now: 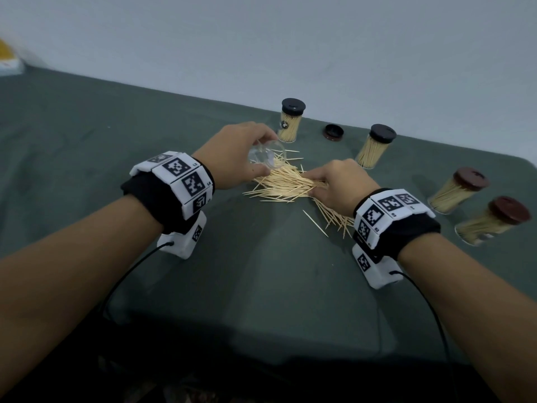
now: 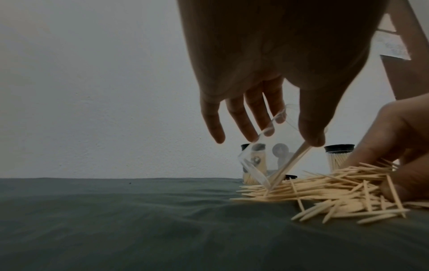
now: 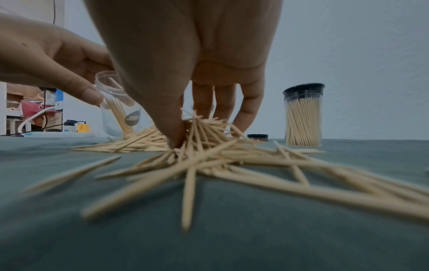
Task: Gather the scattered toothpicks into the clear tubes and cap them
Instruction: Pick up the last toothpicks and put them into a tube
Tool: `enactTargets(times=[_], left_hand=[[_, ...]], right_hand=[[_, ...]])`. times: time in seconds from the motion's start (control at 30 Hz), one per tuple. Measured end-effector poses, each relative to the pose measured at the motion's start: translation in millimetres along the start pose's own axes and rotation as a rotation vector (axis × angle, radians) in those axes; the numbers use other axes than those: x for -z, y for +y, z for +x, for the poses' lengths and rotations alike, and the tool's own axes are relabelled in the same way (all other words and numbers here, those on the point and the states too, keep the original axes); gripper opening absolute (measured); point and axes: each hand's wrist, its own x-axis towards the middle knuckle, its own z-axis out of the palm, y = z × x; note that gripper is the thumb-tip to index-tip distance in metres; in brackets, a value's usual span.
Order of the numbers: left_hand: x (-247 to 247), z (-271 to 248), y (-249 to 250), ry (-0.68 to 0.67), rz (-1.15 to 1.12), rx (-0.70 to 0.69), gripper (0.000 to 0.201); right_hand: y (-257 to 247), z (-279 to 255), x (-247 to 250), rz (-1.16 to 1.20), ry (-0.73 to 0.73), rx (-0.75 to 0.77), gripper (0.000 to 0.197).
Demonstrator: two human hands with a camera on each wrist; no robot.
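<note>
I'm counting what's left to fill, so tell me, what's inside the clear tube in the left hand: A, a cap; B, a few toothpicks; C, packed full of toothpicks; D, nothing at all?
B: the tilted tube held by the left hand shows only a few toothpicks leaning inside, the rest of it see-through.

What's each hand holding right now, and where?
Left hand grips the clear tube by its side wall. Right hand pinches a bunch in the toothpick pile.

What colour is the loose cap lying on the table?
Dark, black to dark brown; the loose cap shows best in the head view.
</note>
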Motion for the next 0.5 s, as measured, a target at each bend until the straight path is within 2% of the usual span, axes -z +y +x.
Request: enactTargets(times=[0.2, 0.5], left_hand=[[-0.6, 0.0, -0.1, 0.003, 0.006, 0.01, 0.05], [1.1, -0.5, -2.5, 0.02, 0.026, 0.018, 0.052]], right_hand=[[3.3, -2.0, 1.2, 0.055, 0.003, 0.022, 0.036], [13.9, -0.5, 9.5, 0.222, -0.005, -0.06, 0.026]])
